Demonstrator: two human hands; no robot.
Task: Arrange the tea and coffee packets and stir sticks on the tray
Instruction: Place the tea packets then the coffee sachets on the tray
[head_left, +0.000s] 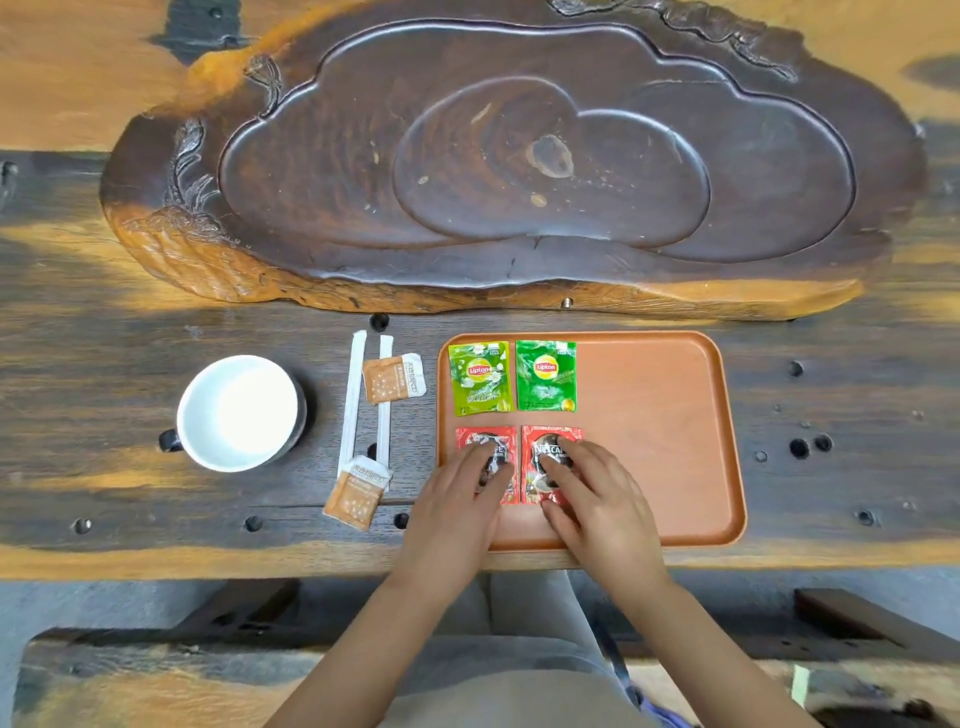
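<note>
the coffee step is in hand: two red coffee packets are being squared up side by side in the near left part of the orange tray (675, 415). the left hand (457, 499) is laid flat with fingers spread on the left coffee packet (470, 439), and the right hand (592, 493) is pressed in the same open way on the right coffee packet (540, 441); nothing is gripped by either, the packets are only pinned and nudged under the fingertips. just beyond them, two green tea packets (480, 376) are already set in a neat pair along the tray's far left edge, so a two-by-two block is nearly formed.

still off the tray, on the dark wooden table to its left, are two white stir sticks (353, 395), lying roughly parallel, and two brown sugar packets (395, 379), one near the sticks' far ends and one at their near ends. a white cup (239, 410) stands further left.

the next move is judged to call for lifting a hand off the coffee, reaching left, and the thin sticks being pinched up from the flat tabletop and carried to the bare right part of the tray.
</note>
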